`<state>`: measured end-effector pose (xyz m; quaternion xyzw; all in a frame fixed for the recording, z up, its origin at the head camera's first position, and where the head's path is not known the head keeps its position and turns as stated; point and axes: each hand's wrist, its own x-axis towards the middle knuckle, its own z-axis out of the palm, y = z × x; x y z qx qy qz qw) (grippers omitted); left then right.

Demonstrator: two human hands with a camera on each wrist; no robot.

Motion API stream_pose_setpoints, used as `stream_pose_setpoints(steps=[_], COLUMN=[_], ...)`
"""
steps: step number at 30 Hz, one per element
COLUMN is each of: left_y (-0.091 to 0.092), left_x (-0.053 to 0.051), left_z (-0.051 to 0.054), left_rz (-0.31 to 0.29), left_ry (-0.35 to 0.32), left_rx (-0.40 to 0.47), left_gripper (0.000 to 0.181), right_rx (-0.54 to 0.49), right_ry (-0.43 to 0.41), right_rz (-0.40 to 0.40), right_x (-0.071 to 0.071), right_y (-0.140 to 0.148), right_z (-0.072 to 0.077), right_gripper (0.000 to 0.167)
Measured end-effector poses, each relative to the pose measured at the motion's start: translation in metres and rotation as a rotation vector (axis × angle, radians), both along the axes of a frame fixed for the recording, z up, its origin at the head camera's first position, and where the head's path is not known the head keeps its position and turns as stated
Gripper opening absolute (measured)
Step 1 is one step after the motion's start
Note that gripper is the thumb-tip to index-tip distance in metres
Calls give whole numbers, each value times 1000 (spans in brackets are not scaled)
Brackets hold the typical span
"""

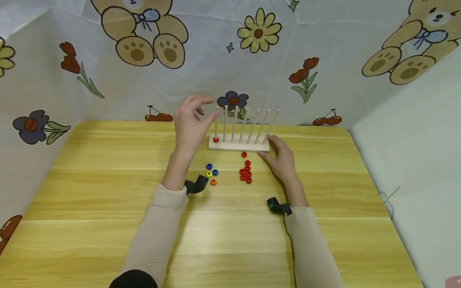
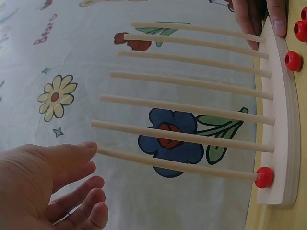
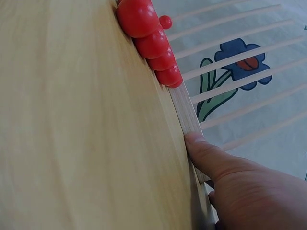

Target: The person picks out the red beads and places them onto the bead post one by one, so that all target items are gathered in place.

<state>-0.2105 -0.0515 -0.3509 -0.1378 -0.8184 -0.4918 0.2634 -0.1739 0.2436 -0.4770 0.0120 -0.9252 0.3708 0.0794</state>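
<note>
By leftmost peg (image 1: pixel 216 126) (red bead (image 1: pixel 216 140) at base): left hand (image 1: pixel 191 123), fingers relaxed; right hand (image 1: pixel 279 158), gripping rack (image 1: pixel 239 147), right end.

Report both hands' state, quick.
Left hand: open, nothing visibly held, by the tip of the leftmost peg.
Right hand: closed, gripping the wooden base's right end.

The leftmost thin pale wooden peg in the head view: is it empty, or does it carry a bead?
Not empty: the peg carries one round red bead, visible at its foot.
</note>
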Motion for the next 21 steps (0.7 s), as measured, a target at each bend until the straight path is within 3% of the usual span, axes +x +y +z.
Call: stream_pose_setpoints(steps=[14,21], left_y=[-36,-52], left_x=[0,-3], left_z=[-25,-54], left_rz=[34,5], left_ry=[-97,-230], left_rx=[-75,-96], left_gripper=[19,18], right_rx=[5,1], right_ry=[20,23], right_rz=[8,5], right_x=[-3,0], right_y=[-3,-1], right_z=[2,1], right_gripper=[65,65])
